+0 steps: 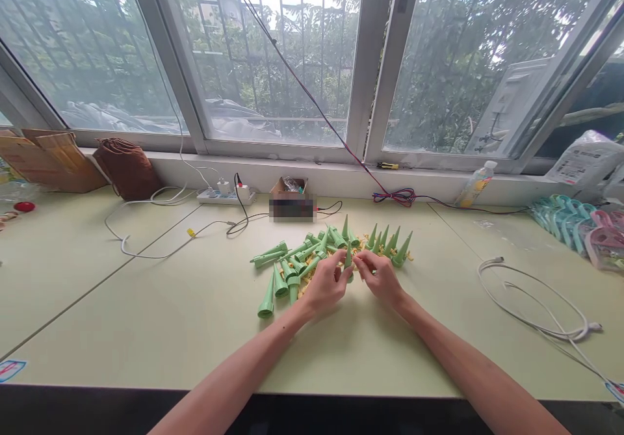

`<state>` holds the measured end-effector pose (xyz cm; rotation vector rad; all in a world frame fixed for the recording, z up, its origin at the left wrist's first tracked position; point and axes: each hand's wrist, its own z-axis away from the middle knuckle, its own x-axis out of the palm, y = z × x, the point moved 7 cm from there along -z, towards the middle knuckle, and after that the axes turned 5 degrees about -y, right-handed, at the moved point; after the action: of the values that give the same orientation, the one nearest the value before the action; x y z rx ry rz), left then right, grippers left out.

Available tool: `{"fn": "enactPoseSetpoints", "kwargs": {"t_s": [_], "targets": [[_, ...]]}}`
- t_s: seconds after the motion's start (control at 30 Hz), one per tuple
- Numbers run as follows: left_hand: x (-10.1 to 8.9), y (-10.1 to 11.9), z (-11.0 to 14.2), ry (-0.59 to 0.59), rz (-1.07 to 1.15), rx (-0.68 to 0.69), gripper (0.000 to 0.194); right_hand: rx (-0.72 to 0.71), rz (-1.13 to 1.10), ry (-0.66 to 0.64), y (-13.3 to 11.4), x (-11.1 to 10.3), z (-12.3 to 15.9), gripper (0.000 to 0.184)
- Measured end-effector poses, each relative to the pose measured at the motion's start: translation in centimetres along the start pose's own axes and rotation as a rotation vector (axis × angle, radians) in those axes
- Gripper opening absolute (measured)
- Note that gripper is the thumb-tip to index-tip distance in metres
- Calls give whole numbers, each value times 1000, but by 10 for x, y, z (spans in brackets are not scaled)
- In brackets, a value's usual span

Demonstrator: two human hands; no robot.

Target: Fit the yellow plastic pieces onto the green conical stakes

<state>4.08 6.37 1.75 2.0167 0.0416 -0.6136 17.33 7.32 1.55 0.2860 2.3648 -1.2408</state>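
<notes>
My left hand (325, 284) and my right hand (381, 277) meet over a heap of green plastic cones (312, 256) on the pale green table (146, 318). Between the fingertips of both hands a single green cone (348, 257) stands point up; both hands pinch it. Small yellow pieces (306, 280) lie under and among the cones. Several cones (390, 243) stand upright behind my right hand, and others lie flat to the left of my left hand.
A white cable (536, 305) loops at the right. A power strip (225, 196) with trailing wires, a small cardboard box (288, 188), a brown pouch (127, 168) and a plastic bottle (475, 184) line the window sill side. Teal and pink packaged items (580, 227) lie at the far right.
</notes>
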Motion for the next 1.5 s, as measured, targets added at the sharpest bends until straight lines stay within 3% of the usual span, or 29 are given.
{"fn": "enactPoseSetpoints", "kwargs": {"t_s": [0.33, 0.57, 1.5], "targets": [[-6, 1, -4, 75, 173, -94, 20, 1, -7, 1, -10, -2, 1, 25], [-10, -10, -6, 125, 260, -169, 30, -59, -15, -20, -12, -1, 0, 28], [-8, -1, -3, 88, 150, -84, 22, -36, 1, 3, -4, -1, 0, 30]]}}
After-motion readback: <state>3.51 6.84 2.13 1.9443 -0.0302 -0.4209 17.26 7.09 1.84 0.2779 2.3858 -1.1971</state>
